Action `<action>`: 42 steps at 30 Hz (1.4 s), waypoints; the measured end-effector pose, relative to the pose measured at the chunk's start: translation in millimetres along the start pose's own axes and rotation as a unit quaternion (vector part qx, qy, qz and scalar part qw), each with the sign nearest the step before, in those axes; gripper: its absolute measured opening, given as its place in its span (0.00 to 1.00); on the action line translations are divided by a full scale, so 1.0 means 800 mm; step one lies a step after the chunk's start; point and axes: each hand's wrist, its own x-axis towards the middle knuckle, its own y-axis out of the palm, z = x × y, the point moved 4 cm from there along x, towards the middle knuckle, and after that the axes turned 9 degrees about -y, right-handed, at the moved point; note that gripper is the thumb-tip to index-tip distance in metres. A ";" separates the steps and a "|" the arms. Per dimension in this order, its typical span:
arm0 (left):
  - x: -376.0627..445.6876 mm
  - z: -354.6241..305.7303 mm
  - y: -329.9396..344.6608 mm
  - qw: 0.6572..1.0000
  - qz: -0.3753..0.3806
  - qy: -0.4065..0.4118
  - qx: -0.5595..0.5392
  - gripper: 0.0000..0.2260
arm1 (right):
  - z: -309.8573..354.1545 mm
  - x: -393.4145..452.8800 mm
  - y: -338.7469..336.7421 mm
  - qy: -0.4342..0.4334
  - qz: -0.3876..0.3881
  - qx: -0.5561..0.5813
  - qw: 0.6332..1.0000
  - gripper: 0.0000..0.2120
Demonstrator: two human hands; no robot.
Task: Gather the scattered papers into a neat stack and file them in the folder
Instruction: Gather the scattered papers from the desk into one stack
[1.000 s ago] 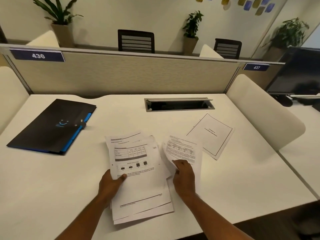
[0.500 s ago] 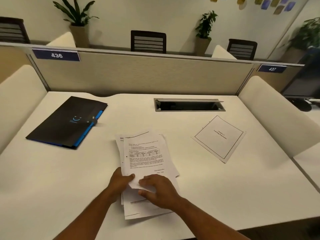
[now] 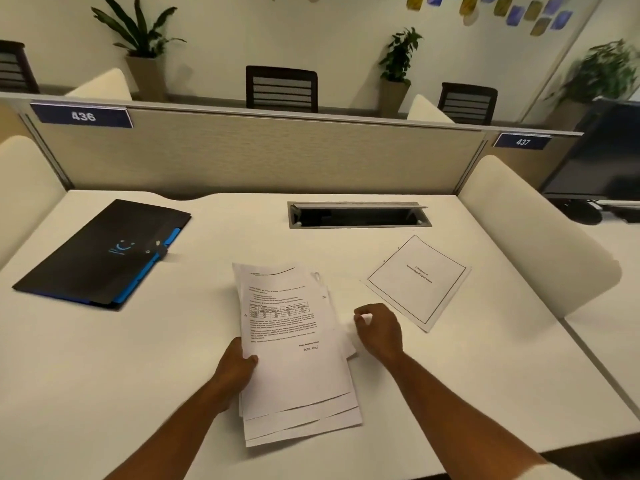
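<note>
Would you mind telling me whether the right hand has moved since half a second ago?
Yes. The right hand has lifted off the paper stack and shifted right, toward the lone bordered sheet.

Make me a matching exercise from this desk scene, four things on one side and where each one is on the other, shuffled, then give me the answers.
Things:
1. black folder
2. paper stack
3. bordered title sheet
4. cable tray

Places:
A. lying alone on the desk, beyond the right hand
B. recessed in the desk near the partition
C. far left of the desk, closed
D. in front of the person, left hand gripping its left edge

Pairs: 1-C, 2-D, 3-A, 4-B
</note>
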 end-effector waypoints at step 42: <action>-0.044 -0.032 0.072 0.990 -0.118 -0.005 -0.078 0.15 | -0.006 -0.029 -0.002 -0.182 0.158 0.065 0.968 0.24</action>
